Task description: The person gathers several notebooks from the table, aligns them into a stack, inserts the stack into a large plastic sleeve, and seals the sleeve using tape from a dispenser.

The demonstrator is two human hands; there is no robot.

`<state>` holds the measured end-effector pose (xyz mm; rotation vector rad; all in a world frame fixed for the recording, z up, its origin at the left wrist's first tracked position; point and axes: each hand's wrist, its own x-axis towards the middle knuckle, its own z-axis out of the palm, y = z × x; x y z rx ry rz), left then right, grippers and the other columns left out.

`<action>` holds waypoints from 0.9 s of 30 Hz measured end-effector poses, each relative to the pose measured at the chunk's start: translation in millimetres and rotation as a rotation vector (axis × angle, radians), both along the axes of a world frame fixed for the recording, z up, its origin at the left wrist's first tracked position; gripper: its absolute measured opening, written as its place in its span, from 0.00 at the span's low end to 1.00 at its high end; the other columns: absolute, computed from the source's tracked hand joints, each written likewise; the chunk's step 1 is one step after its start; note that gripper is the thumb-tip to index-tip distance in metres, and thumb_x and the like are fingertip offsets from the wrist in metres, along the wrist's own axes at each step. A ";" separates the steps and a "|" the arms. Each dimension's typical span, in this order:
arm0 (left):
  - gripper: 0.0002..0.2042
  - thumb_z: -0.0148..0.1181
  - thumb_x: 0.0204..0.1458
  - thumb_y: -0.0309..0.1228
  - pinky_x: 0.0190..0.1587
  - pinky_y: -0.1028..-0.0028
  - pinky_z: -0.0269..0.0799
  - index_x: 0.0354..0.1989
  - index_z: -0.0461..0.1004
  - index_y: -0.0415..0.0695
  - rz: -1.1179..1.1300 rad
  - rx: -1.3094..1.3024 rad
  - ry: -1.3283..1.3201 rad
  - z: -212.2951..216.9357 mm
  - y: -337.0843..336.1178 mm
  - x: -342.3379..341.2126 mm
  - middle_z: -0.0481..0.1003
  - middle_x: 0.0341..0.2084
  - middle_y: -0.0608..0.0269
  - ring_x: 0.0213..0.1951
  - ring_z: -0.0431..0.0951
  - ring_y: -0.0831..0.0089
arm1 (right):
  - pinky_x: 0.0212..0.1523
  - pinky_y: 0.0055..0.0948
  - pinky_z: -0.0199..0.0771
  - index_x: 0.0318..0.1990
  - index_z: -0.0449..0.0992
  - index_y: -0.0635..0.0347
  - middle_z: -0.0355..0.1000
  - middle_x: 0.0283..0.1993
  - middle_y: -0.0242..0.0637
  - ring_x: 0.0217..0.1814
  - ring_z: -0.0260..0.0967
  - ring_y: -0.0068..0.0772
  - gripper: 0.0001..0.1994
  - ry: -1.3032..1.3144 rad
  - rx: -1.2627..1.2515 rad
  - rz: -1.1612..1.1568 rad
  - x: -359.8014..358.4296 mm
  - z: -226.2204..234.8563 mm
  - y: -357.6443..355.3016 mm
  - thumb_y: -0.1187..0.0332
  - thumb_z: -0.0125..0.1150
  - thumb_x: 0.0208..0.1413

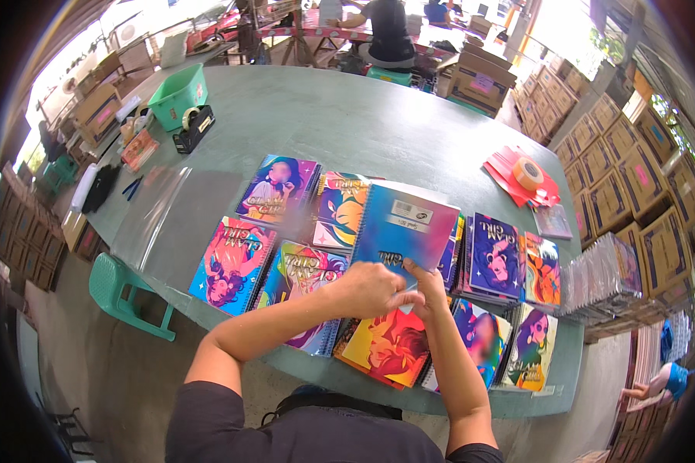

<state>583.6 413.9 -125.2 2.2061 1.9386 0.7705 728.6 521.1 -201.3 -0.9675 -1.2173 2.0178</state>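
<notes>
A spiral notebook [403, 224] with a blue-to-pink cover and a white barcode label stands tilted up before me, above the rows of notebooks. My right hand [428, 292] grips its lower edge, thumb on the cover. My left hand [372, 290] is closed in front of the lower left corner; whatever its fingers hold is hidden. Below both hands lies a yellow and red notebook [388, 347]. Colourful spiral notebooks with illustrated covers lie in stacks to the left, such as a purple one [276, 189], and to the right, such as a dark purple one [493, 258].
Clear plastic sheets [158, 224] lie on the green table [324, 100], left. A tape dispenser [194, 130] and green basket [179, 96] stand far left. Orange tape [527, 174] rests on red sheets. Wrapped notebooks [606, 270] stand right. A green stool [123, 293] is beside the table.
</notes>
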 end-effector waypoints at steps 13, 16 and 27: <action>0.09 0.52 0.53 0.33 0.32 0.62 0.70 0.40 0.74 0.44 0.484 0.607 0.033 22.1 2.8 -74.0 0.75 0.28 0.56 0.30 0.76 0.59 | 0.48 0.33 0.72 0.52 0.65 0.62 0.70 0.47 0.39 0.47 0.70 0.33 0.20 0.101 -0.259 0.022 95.5 -16.1 -88.5 0.81 0.53 0.49; 0.10 0.52 0.54 0.36 0.32 0.63 0.71 0.39 0.74 0.45 0.363 0.603 -0.422 98.1 1.2 -48.1 0.74 0.24 0.56 0.29 0.76 0.58 | 0.50 0.36 0.71 0.53 0.65 0.63 0.70 0.48 0.41 0.48 0.70 0.36 0.17 0.094 -0.307 0.030 94.2 -10.4 -83.5 0.75 0.49 0.54; 0.26 0.59 0.46 0.39 0.43 0.61 0.68 0.56 0.66 0.48 0.646 -0.102 0.497 -76.0 -105.7 16.8 0.72 0.38 0.50 0.37 0.73 0.54 | 0.47 0.33 0.74 0.51 0.64 0.67 0.69 0.45 0.41 0.45 0.71 0.34 0.19 0.177 -0.383 0.155 104.5 -6.3 -68.7 0.74 0.55 0.50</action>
